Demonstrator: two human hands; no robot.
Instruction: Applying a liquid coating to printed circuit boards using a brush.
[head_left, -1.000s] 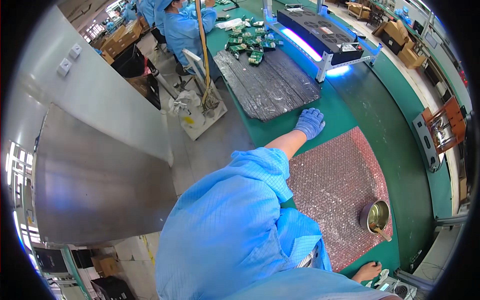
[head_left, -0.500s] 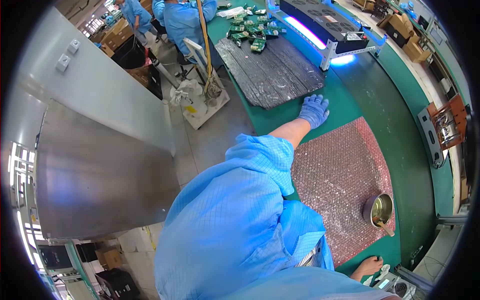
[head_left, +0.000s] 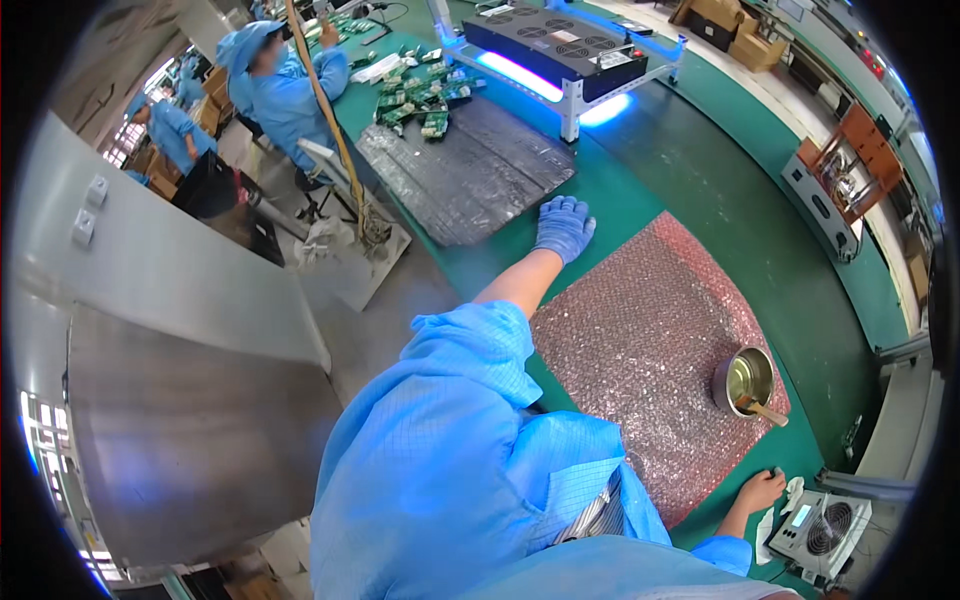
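Note:
My left hand (head_left: pixel 565 228), in a blue glove, lies on the green table mat (head_left: pixel 622 188) with its fingers extended. It holds nothing and sits between a dark grey sheet (head_left: pixel 470 165) and a sheet of reddish bubble wrap (head_left: pixel 640 340). On the bubble wrap's right part stands a small metal pot (head_left: pixel 722 385) with pale yellowish liquid and a brush (head_left: pixel 768 413), its wooden handle leaning over the rim. My bare right hand (head_left: pixel 762 491) rests near the table's lower right, fingers curled; a small dark bit shows at the fingertips, too small to name.
Several green circuit boards (head_left: pixel 432 95) are heaped on the dark sheet's far end. Beyond stands a black fan unit (head_left: pixel 555 45) on a white frame with bluish light beneath. A grey box with a fan (head_left: pixel 822 535) sits beside my right hand. A co-worker (head_left: pixel 285 85) sits at the far left.
The view has turned, so the table things lie further left and more of my right forearm and the fan box show. My left hand remains on the mat beside the bubble wrap.

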